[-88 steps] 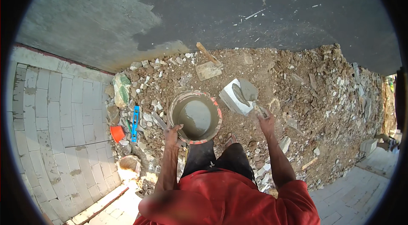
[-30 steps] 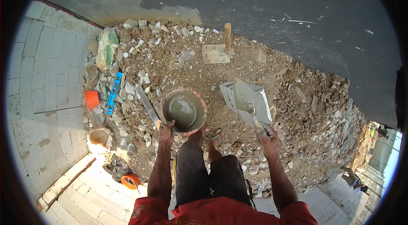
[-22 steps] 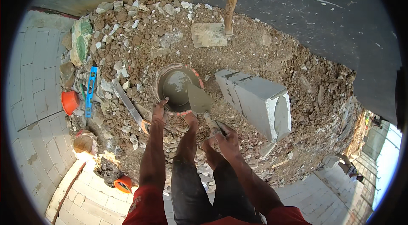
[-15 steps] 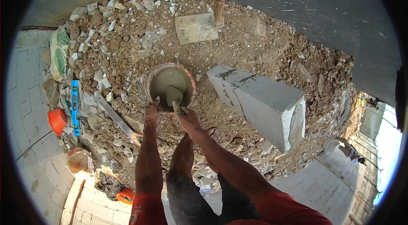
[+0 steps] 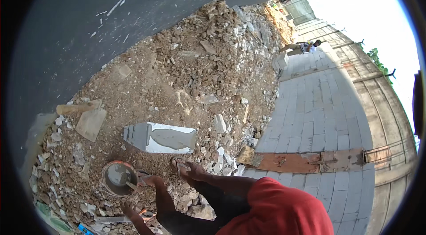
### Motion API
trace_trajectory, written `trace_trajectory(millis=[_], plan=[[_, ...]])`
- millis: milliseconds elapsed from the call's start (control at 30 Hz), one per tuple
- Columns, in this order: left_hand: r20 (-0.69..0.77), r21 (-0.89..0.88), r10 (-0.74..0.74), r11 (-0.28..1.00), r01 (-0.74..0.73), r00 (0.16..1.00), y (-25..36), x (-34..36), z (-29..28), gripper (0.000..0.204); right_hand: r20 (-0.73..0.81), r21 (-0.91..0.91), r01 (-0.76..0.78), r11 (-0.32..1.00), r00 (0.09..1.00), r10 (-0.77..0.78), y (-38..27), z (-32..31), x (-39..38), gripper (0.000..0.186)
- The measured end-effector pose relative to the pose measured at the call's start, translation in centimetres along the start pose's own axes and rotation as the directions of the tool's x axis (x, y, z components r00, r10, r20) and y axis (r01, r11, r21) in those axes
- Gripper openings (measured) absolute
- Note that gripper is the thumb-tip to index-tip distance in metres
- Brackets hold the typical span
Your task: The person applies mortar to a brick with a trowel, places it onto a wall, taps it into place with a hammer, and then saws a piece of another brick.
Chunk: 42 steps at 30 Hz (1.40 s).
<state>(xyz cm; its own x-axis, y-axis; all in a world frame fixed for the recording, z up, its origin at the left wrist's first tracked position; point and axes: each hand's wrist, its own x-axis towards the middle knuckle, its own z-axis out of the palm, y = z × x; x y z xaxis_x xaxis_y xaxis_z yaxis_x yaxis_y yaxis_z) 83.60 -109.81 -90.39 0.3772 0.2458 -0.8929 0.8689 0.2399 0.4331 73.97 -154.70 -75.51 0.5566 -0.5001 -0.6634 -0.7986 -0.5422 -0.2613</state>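
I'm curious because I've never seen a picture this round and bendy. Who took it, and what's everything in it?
There's no robot here, just a person with bare hands. A very wide camera on their head looks down, so straight lines look curved. The ground is dirt and broken stones. On it sit a bucket with grey paste and a trowel inside, a pale block with grey paste on one face, and a saw. The left hand is near the saw and looks empty. The right hand is by a foot; I can't tell whether it holds anything.
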Motion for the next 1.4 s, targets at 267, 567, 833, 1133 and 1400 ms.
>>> trace_trajectory(millis=[267,567,833,1133,1400], plan=[[0.145,0.75,-0.225,0.661,0.042,0.963,6.1,-16.9,16.4,0.061,0.533,0.383,-0.717,0.582,0.686,0.495,19.3,-6.3,-14.6,0.081],[0.593,0.787,-0.075,0.263,-0.558,0.802,14.8,-38.0,16.6,0.066,0.418,0.889,-0.406,0.211,0.908,-0.017,13.3,-21.0,-11.4,0.061],[0.879,0.466,0.361,-0.521,-0.715,0.31,13.0,-43.1,30.9,0.078,0.264,0.333,-0.222,0.917,0.955,0.135,17.5,-9.9,14.7,0.084],[0.982,0.01,-0.064,-0.923,-0.384,0.18,13.6,-36.7,36.2,0.101,0.262,0.198,0.389,0.9,0.863,-0.431,11.3,3.6,24.4,0.119],[0.946,-0.102,-0.166,-0.967,-0.232,0.279,14.0,-36.2,38.6,0.107,-0.008,0.305,0.476,0.824,0.867,-0.498,7.3,12.0,30.2,0.117]])
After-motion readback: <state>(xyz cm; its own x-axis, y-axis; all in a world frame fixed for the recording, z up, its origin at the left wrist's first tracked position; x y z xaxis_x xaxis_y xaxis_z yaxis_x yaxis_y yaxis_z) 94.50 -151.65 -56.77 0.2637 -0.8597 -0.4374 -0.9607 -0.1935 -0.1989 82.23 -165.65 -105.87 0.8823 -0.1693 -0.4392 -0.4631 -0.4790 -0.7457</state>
